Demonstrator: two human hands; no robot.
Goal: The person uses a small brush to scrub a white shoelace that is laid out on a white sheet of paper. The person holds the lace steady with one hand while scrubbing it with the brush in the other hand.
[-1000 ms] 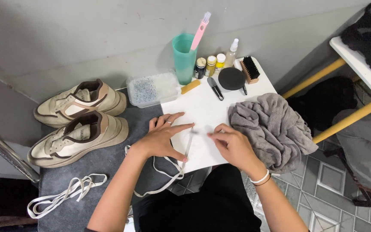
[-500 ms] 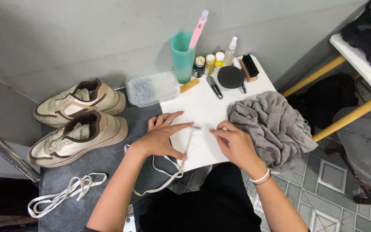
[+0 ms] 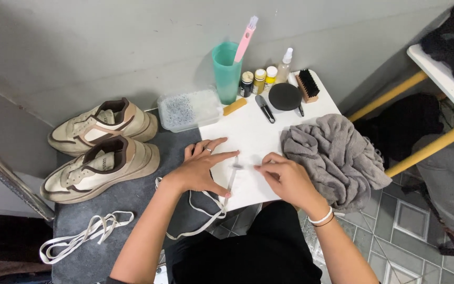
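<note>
My left hand [image 3: 202, 169] lies on the white board [image 3: 258, 131] and pins a white shoelace [image 3: 230, 179] under its fingers. The lace runs off the board's front edge and loops down over the grey mat [image 3: 132, 210]. My right hand [image 3: 285, 176] sits just right of it, fingertips pinched on the lace's end near the left index finger. A pair of beige and brown sneakers [image 3: 101, 150] without laces stands to the left on the mat. A second white lace [image 3: 82, 239] lies loose at the mat's front left.
A crumpled grey towel [image 3: 332, 158] lies on the board's right side. Along the back stand a teal cup [image 3: 226, 71] holding a pink brush, small bottles [image 3: 261, 80], a black round tin [image 3: 285, 96], a bristle brush [image 3: 307, 85] and a clear plastic tub [image 3: 187, 109].
My two hands have shifted slightly toward each other on the lace; the right fingertips now pinch its end closer to the left index finger.
</note>
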